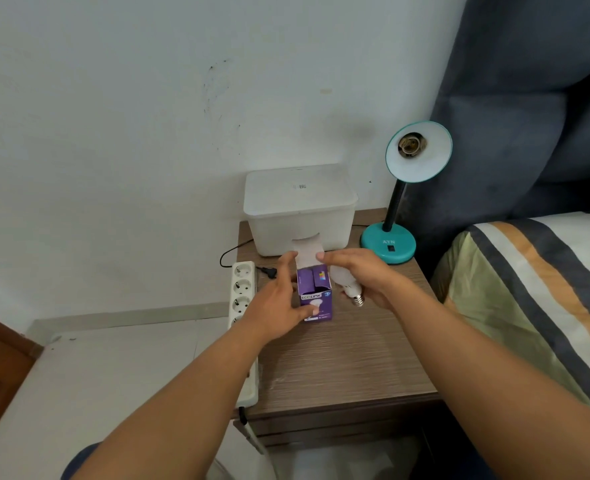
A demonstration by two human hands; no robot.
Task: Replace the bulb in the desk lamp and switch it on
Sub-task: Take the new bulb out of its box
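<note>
A purple bulb box (316,299) stands on the wooden bedside table (349,358) with its top flap open. My left hand (276,306) grips the box's left side, thumb on its front. My right hand (362,275) holds a white bulb (347,285) just right of the box, its metal screw base pointing toward me, and my fingertips touch the flap. The teal desk lamp (388,245) stands at the table's back right. Its shade (419,152) faces me and the socket inside holds no bulb.
A white lidded plastic bin (300,209) sits at the back of the table. A white power strip (241,306) runs along the table's left edge, with a black plug (267,271) lying loose beside it. A striped bed (535,306) lies right.
</note>
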